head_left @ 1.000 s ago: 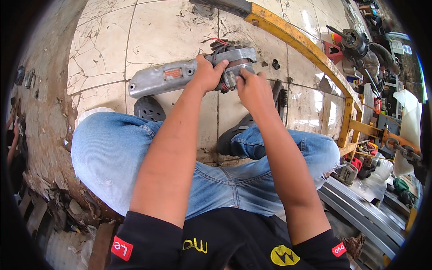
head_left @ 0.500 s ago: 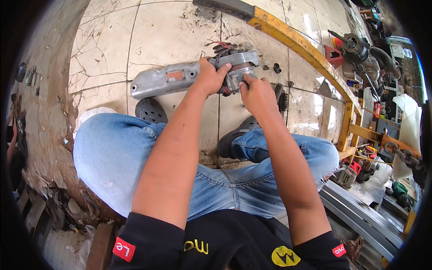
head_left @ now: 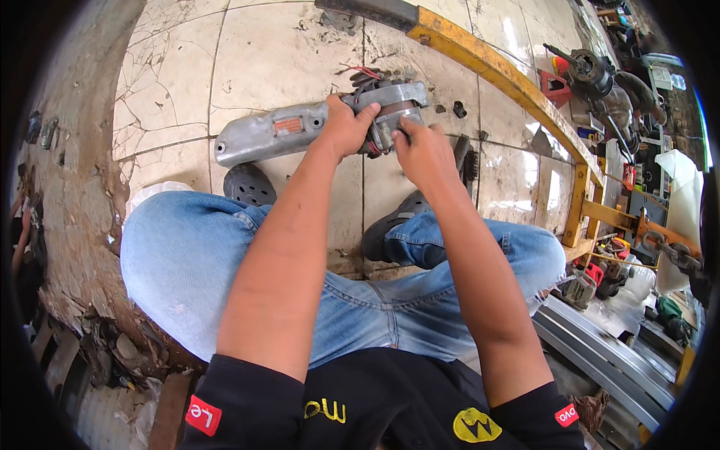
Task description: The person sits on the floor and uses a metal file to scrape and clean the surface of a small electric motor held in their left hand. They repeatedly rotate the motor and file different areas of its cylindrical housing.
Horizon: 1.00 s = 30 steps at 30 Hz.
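A grey metal alternator-like unit (head_left: 401, 97) with red wires rests at the right end of a long grey metal cover (head_left: 259, 139), which has a red label plate and lies on the tiled floor. My left hand (head_left: 346, 127) grips the unit's left side, thumb across it. My right hand (head_left: 424, 150) is on the unit's lower right, fingers bent against it; some fingertips are hidden. Just right of that hand, a dark brush (head_left: 470, 166) lies on the floor.
A yellow steel frame (head_left: 480, 56) arches from the top down the right side, beside a red stand (head_left: 553, 86), a greasy mechanical assembly (head_left: 600, 86), tools and jugs. Small dark parts (head_left: 459, 109) lie nearby. Metal rails (head_left: 600, 360) are at lower right; another person's arm (head_left: 24, 232) at far left.
Both hands and the unit shifted slightly within the picture, along with the whole scene. The grip looks the same.
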Available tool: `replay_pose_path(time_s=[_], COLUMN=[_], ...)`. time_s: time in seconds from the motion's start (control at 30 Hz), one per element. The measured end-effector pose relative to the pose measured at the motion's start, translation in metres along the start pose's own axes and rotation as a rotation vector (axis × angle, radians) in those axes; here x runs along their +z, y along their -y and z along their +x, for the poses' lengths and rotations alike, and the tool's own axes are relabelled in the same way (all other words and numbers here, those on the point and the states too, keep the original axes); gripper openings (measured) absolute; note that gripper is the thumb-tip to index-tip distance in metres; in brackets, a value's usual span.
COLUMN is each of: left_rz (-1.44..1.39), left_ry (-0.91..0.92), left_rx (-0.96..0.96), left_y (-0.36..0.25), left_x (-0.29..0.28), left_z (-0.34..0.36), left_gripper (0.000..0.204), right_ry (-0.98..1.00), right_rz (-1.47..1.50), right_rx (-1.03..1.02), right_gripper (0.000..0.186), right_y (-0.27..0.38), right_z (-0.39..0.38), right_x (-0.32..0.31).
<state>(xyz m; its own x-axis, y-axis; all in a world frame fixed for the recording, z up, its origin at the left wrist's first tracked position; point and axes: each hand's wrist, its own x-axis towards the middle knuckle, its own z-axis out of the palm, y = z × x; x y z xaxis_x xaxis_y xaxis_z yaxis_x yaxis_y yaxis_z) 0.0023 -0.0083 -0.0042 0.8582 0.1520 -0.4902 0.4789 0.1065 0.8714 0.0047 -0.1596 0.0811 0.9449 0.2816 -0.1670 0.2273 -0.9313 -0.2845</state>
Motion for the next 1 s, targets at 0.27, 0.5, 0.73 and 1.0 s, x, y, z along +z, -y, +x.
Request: replay_pose_path(time_s=[0.27, 0.5, 0.73, 1.0], left_rz=[0.027, 0.098, 0.076, 0.075], left_ry=[-0.018, -0.008, -0.023, -0.034], left_rx=[0.009, 0.075, 0.094, 0.024], left_y=[-0.002, 0.008, 0.008, 0.004], left_x=[0.001, -0.001, -0.001, -0.001], left_z=[0.0, 0.005, 0.004, 0.002], left_gripper=[0.076, 0.082, 0.082, 0.077], right_ry=[0.032, 0.067, 0.02, 0.015], right_rz=[0.045, 0.019, 0.026, 0.016], right_rx=[-0.004, 0.03, 0.026, -0.04], right_gripper=[0.03, 0.034, 0.032, 0.026], right_y=[-0.001, 0.0, 0.001, 0.003], right_z=[0.001, 0.008, 0.004, 0.0], right_x=[-0.01, -0.012, -0.009, -0.007])
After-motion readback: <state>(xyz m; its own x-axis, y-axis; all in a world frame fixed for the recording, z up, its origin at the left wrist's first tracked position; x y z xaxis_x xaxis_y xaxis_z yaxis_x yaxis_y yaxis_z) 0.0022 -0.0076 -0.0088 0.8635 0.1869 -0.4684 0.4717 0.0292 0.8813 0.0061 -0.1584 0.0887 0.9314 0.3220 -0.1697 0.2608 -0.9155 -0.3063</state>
